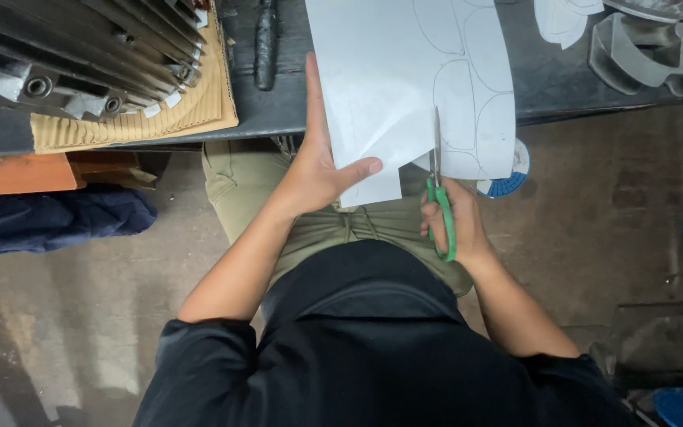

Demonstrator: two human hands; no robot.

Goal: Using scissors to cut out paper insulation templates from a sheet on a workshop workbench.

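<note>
Seen from above, a seated person cuts a sheet over their lap at the edge of a dark tabletop (278,111).

Far to the left of the left hand, a ribbed metal part (81,55) rests on corrugated cardboard (199,103), likely to spare the surface beneath. Below it on the floor lies a dark blue cloth (49,217).

The left hand (318,170) is mostly flat and open, fingers stretched up along the sheet's left edge and thumb (357,170) pressed on top, pinching the pale sheet (389,71) so it stays taut and steady for the blades. The sheet hangs off the tabletop toward the body, with curved outlines drawn on its right half.

Just right of that hand, the right hand (452,225) is curled closed through the green handles of scissors (439,186). The blades point away from the body and bite into the sheet's lower edge beside a drawn line.

Up and to the right of the right hand, cut pale shapes (563,20) and a curved grey frame (658,55) sit on the tabletop.
</note>
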